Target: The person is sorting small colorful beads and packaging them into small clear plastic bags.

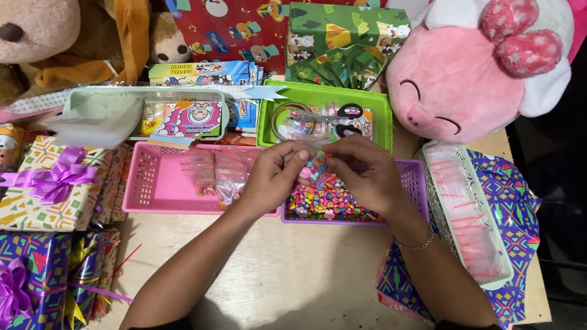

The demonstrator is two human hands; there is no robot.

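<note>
My left hand (276,176) and my right hand (365,171) meet over a purple basket (417,183) full of small colourful beads (327,203). Between the fingertips of both hands is a small clear plastic bag (315,160) with a few beads inside. My right wrist wears a thin chain bracelet (416,245). To the left of my left hand sits a pink basket (153,183) holding several small filled clear bags (221,177).
A green tray (323,96) with tape and stickers lies behind my hands. A pale green basket (496,269) of clear bags is at right, a pink plush toy (465,73) behind it. Wrapped gifts (49,189) fill the left side.
</note>
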